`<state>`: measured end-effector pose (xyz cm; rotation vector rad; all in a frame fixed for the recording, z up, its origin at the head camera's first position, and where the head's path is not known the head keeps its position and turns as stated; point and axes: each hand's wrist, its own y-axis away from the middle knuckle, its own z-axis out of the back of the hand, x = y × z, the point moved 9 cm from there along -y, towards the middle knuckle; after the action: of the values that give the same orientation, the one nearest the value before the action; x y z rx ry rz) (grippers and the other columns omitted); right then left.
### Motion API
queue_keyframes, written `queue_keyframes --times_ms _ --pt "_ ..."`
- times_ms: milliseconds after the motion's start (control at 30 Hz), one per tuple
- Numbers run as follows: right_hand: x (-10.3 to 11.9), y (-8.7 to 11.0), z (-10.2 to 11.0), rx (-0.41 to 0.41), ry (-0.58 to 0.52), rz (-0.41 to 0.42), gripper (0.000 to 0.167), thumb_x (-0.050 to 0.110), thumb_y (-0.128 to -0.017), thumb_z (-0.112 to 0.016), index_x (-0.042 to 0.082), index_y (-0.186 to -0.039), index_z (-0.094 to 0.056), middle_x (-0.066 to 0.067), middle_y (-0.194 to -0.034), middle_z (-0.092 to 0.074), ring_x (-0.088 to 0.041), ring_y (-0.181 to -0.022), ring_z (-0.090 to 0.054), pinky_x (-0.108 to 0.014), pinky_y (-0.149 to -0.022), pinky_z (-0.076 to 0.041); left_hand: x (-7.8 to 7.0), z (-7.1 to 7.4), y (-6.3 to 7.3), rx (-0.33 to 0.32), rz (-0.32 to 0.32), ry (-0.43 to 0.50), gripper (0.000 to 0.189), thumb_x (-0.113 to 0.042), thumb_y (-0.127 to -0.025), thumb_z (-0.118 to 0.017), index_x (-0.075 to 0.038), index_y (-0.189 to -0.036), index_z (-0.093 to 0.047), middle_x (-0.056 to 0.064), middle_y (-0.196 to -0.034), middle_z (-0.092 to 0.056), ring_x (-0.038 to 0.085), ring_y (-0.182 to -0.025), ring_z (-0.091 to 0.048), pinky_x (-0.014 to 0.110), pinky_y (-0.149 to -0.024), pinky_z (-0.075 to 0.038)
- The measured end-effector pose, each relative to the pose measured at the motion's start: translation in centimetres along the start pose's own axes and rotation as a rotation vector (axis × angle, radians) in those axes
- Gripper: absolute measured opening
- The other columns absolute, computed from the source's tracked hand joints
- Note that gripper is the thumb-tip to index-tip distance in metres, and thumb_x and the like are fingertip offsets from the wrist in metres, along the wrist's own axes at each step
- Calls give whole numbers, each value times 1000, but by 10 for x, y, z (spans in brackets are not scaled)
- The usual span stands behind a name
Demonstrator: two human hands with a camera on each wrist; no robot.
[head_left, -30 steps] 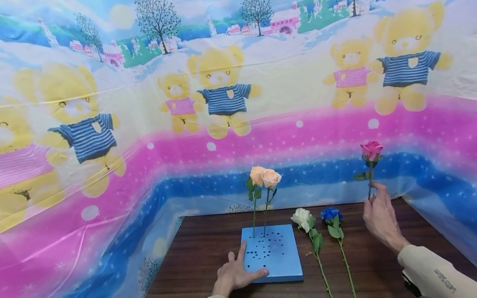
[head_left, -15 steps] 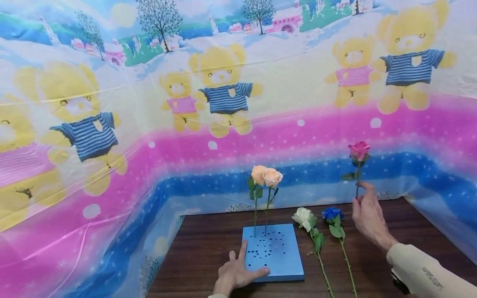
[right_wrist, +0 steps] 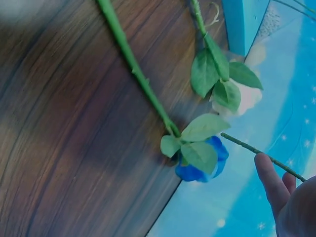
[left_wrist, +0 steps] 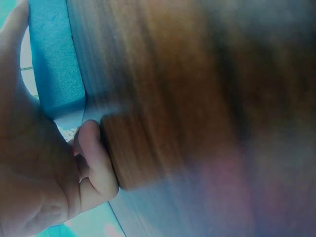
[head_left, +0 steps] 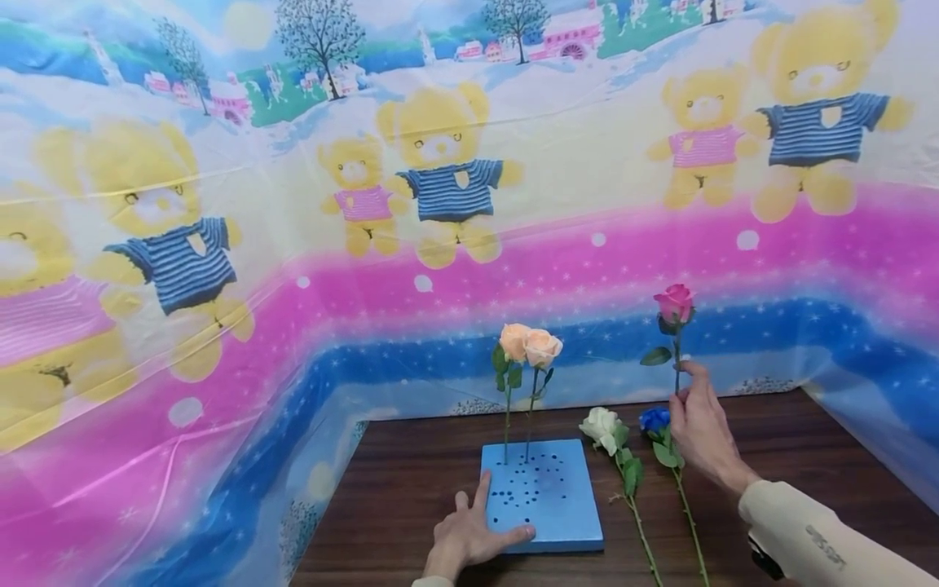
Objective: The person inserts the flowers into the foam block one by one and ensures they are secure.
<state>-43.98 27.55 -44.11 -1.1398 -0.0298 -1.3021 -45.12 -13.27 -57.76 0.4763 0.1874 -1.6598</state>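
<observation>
Right hand (head_left: 704,434) pinches pink rose (head_left: 674,304), frame right. Spread left hand (head_left: 469,534) touches blue block (head_left: 568,522) holding two peach roses (head_left: 541,349).

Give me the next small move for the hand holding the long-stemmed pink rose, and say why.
The right hand should probably carry the pink rose left, over the flat, square, light-blue block: the rose's green stem end sticks out past the hand, the block has unfilled dark holes beside two upright peach-coloured roses, and the left hand rests against the block's near left corner.
</observation>
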Motion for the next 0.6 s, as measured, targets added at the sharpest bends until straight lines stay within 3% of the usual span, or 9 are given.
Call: queue_keyframes --times_ms 133,400,600 --pt "10 -2 -9 8 -17 8 56 7 -117 -47 11 -168 -24 -18 -110 -57 -24 -75 -55 -33 -59 -45 2 0 -2 -2 11 -10 133 -102 -77 -64 -32 -180 -19 34 -167 -41 25 -59 -49 44 -58 -31" --pt "21 -1 -31 35 -37 24 57 7 -118 -47 13 -170 -24 -17 -110 -60 -21 -73 -56 -34 -61 -45 3 -2 -3 9 8 4 132 -101 -78 -64 -32 -181 -17 36 -169 -37 29 -63 -58 45 -59 -36" --pt "32 0 -41 38 -49 36 59 2 -116 -51 15 -169 -28 -15 -109 -60 -23 -80 -57 -34 -64 -46 2 -1 -1 4 6 1 131 -101 -79 -64 -32 -181 -19 35 -168 -39 30 -63 -58 46 -59 -37"
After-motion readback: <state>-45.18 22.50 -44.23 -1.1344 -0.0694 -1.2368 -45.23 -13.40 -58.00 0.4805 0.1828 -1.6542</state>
